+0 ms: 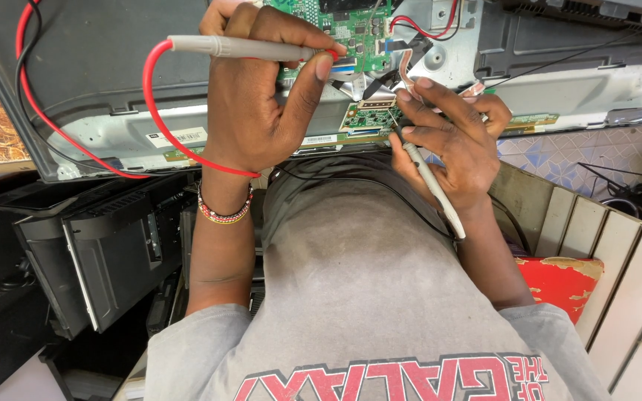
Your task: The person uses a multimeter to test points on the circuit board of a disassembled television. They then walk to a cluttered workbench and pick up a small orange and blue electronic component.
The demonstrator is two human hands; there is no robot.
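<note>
At the far left a red lead (39, 111) loops over the grey back panel (113, 67) of an opened flat screen, with a black casing (98, 252) lying below it. The lead curves up into the grey probe (239, 48) with the red tip, which the left hand (261, 104) grasps between thumb and fingers. That probe lies nearly level, its long axis running left to right, and its tip points right onto the main green board (336, 30) at the top edge of the view. A beaded bracelet (224, 212) sits on that wrist.

Just right of centre, a small green board (369, 117) lies on the metal strip (187, 137) along the panel's lower edge, under flat ribbon cables (380, 85). The right hand (455, 141) pinches a second grey probe (432, 182) like a pen; this one slants, tail down and to the right, needle tip up and to the left, touching the small board at its right end (whether it rests on a pad or a bare spot is too fine to tell). A black lead (351, 182) trails across the person's grey shirt (365, 297).

So the two boards sit close together, the main one above, the small one below; each hand is nearer its own board, and the right hand is the one closest to the small board. Further right lie a red cushion (559, 286) and pale slats (618, 275).
</note>
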